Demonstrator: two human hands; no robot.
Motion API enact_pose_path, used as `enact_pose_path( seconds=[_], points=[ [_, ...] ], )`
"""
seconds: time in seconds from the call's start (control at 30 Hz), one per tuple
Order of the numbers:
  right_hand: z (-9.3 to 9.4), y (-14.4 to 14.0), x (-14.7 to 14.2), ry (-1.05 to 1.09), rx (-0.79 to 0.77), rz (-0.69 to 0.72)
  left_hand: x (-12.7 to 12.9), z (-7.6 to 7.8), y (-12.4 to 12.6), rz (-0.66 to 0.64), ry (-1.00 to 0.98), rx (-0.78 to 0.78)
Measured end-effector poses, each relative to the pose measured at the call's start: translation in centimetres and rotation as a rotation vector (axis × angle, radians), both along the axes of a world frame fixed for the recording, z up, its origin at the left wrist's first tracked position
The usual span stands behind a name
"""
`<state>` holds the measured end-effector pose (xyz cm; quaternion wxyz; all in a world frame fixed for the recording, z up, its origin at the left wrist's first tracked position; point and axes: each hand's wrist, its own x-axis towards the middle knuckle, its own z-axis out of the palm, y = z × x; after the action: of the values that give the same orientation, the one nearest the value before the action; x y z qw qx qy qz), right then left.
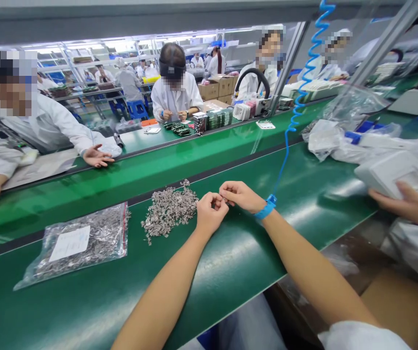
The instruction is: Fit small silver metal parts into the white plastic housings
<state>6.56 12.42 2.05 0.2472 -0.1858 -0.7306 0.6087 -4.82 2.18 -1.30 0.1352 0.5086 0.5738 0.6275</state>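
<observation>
Currently my left hand [211, 212] and right hand [240, 194] meet, fingertips pinched together on a small metal part too small to identify. Just beside them lies the loose parts pile [168, 209]; the bag label [69, 243] is unreadable.

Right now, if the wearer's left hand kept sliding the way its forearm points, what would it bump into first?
Probably the right hand, which sits almost against the left hand just past its fingertips. The heap of small metal parts lies off to its side, though depth is hard to judge.
</observation>
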Motion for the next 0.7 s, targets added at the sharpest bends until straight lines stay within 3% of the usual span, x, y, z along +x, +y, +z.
enact_pose_path(
  seconds=[0.3, 0.43, 0.7],
  points=[
    [-0.47, -0.20, 0.20, -0.154, 0.215, 0.018, 0.07, 0.04, -0.45, 0.198, 0.011, 0.058],
    [-0.31, -0.46, 0.12, -0.188, 0.241, 0.058, 0.11, 0.00, -0.51, 0.263, 0.029, 0.089],
    [-0.49, -0.10, 0.33, -0.224, 0.254, 0.134, -0.01, -0.58, -0.26, 0.268, 0.044, 0.120]
  ],
)
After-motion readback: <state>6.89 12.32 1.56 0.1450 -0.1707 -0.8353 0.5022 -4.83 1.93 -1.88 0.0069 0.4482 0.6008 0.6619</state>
